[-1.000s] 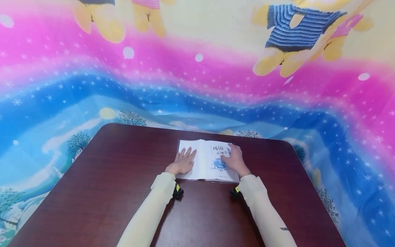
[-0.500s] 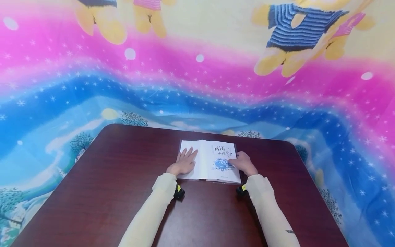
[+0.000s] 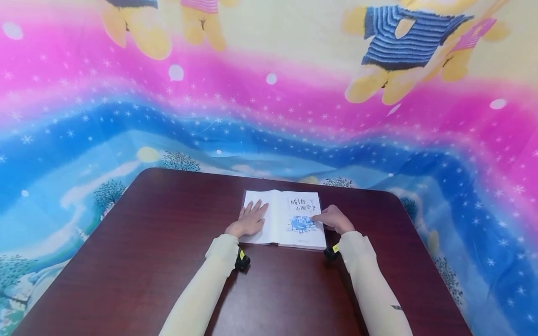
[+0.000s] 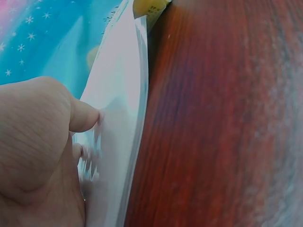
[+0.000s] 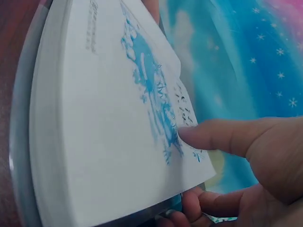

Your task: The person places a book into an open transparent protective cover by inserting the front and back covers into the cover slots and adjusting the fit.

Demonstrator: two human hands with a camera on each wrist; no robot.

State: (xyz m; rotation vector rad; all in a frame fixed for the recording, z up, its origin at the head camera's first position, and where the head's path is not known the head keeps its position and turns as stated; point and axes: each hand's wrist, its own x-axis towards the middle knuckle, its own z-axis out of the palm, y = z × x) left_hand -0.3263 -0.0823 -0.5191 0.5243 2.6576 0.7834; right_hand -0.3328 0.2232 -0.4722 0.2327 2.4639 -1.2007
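An open book (image 3: 276,224) lies on the table, its left page blank white and its right page (image 5: 104,132) printed with dark Chinese characters and a blue drawing. My left hand (image 3: 249,220) rests flat on the left page with its fingers spread; in the left wrist view the thumb of the left hand (image 4: 38,137) touches the white paper. My right hand (image 3: 334,218) is at the book's right edge. In the right wrist view, the thumb of the right hand (image 5: 279,156) presses on the blue drawing while the other fingers curl at and under the edge of the pages.
The dark reddish-brown table (image 3: 176,224) extends around the book on all sides. Behind it hangs a colourful cloth (image 3: 269,116) with snowflakes, trees and bears. A small black device (image 3: 242,260) sits at the left wrist, and another black device (image 3: 331,253) at the right.
My right hand has slid from the upper part of the right page to its outer edge, its fingers now curled there with the thumb on the drawing. The left hand stays in place.
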